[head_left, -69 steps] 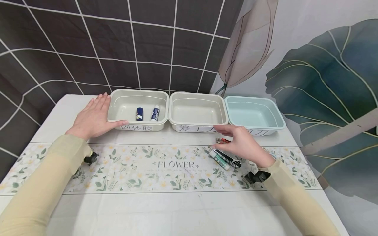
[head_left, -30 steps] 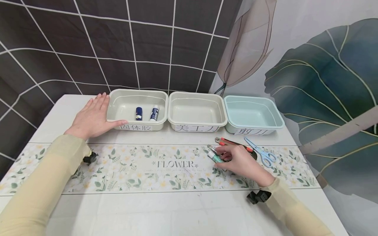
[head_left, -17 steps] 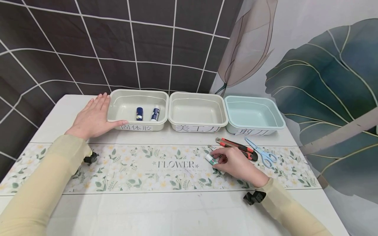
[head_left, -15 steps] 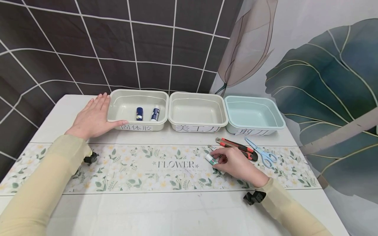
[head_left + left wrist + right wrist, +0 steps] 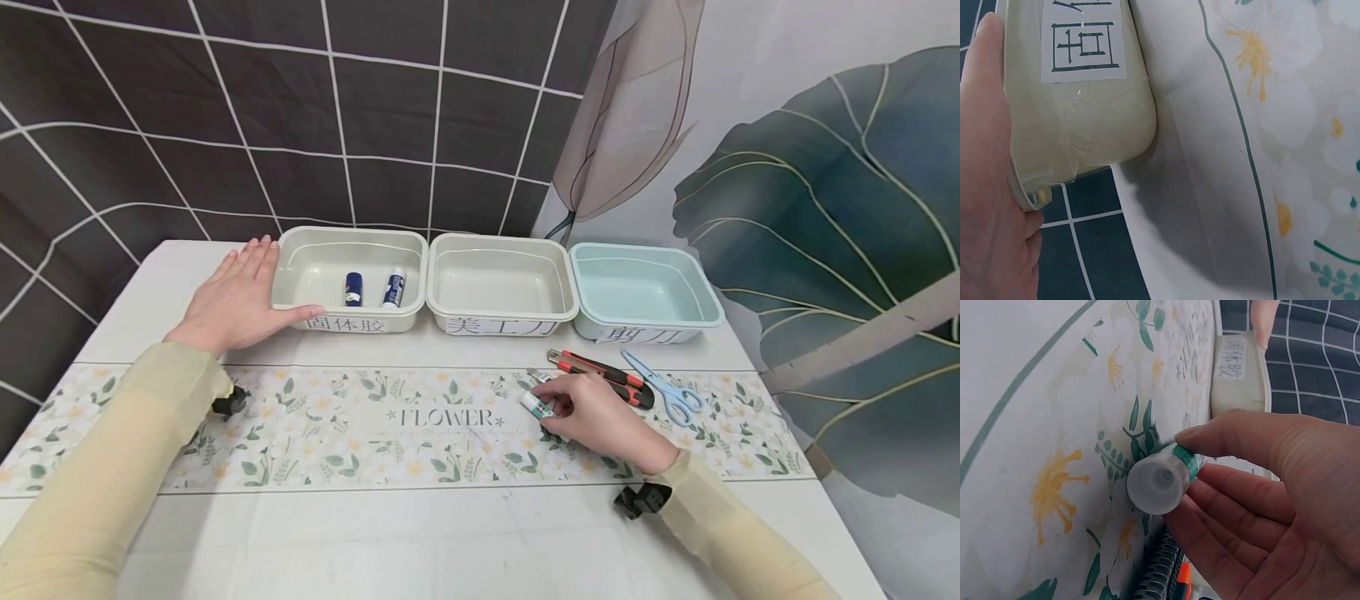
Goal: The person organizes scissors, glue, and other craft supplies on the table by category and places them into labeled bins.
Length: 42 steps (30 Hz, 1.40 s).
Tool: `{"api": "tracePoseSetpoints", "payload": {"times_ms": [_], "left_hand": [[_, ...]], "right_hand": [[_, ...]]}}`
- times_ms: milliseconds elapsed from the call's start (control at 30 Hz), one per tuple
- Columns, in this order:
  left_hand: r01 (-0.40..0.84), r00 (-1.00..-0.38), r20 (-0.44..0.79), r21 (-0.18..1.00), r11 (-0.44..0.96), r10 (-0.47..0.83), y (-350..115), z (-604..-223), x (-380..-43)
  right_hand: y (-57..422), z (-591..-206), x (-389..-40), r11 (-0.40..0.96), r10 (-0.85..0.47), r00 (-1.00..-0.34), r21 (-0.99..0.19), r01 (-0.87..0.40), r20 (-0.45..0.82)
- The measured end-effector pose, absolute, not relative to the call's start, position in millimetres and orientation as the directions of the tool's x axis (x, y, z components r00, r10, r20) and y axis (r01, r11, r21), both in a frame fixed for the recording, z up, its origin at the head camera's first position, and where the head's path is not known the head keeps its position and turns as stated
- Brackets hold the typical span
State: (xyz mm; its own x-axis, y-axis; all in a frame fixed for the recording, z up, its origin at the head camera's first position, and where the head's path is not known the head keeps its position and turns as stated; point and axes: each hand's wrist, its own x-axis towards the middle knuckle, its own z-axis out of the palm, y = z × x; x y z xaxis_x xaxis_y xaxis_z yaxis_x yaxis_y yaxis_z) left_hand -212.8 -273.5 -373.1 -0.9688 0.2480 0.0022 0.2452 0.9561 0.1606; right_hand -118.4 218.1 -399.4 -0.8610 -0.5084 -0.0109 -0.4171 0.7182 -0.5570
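In the head view my right hand (image 5: 603,417) pinches a white-and-green glue stick (image 5: 537,406) low over the floral strip. The right wrist view shows the thumb and fingers on the glue stick's sides (image 5: 1159,482), its hollow white end facing the camera. A black-and-white patterned utility knife (image 5: 1159,569) lies beside it, mostly hidden by the hand in the head view. My left hand (image 5: 238,296) rests with straight fingers along the left side of the left cream box (image 5: 408,321), thumb on its front rim. Inside that box lie two blue glue sticks (image 5: 354,289).
A second cream box (image 5: 504,312) and a light blue box (image 5: 645,319) stand in the same row, with paper labels on their fronts. Red-and-black utility knives (image 5: 600,367) and light blue scissors (image 5: 660,387) lie behind and right of my right hand. A dark gridded cloth (image 5: 390,108) hangs behind.
My right hand has moved from above the knives down to the white-and-green glue stick and taken hold of it, uncovering the red-and-black knives and scissors. The left hand has stayed put.
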Motion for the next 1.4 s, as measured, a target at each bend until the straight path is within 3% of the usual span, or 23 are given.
{"api": "tracePoseSetpoints", "payload": {"times_ms": [600,1400], "left_hand": [[0.25,-0.968,0.008,0.166,0.954,0.253,-274.1,-372.5,-213.1],[0.253,-0.967,0.013,0.165,0.953,0.254,-274.7,-373.0,-212.3]], "right_hand": [[210.5,-392.2,-128.8,0.697,-0.548,-0.836,-0.531,-0.482,0.04],[191.6,-366.8,-138.8,0.611,-0.526,-0.849,-0.673,-0.416,0.047]]}}
